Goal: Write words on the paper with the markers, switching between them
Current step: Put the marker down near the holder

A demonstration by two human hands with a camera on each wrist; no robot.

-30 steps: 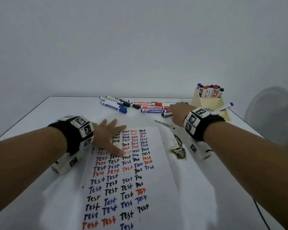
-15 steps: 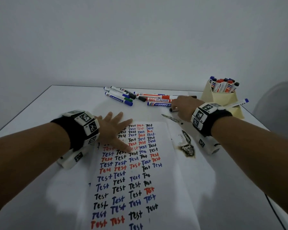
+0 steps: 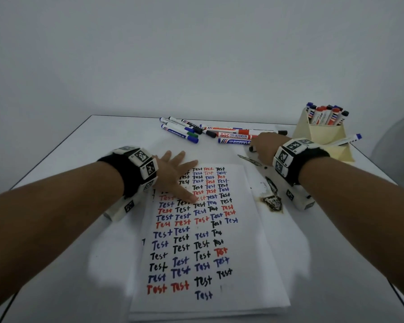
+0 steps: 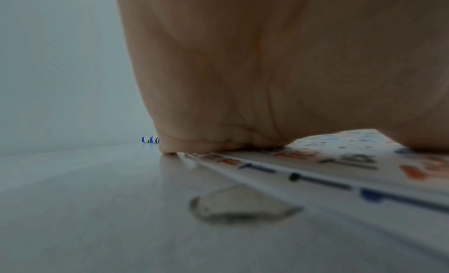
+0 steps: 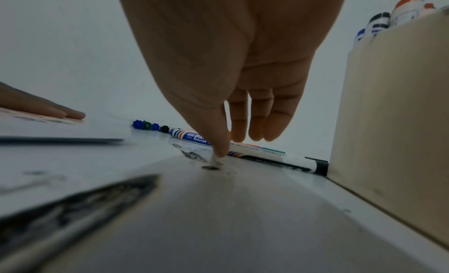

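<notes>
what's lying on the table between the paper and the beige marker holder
The right hand over a black-capped marker, plus dark ink stains on the table; head view shows this best.

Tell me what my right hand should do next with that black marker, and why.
Probably close the right hand around the black marker and lift it. The fingers hang straight over it without any grip, while the left hand already pins the paper flat.

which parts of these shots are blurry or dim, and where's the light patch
Head view: a pale bright patch surrounds the paper; the room is dim. Left wrist view: the nearby table and writing are out of focus. Right wrist view: the near foreground smears, while the black marker stays fairly sharp.
</notes>
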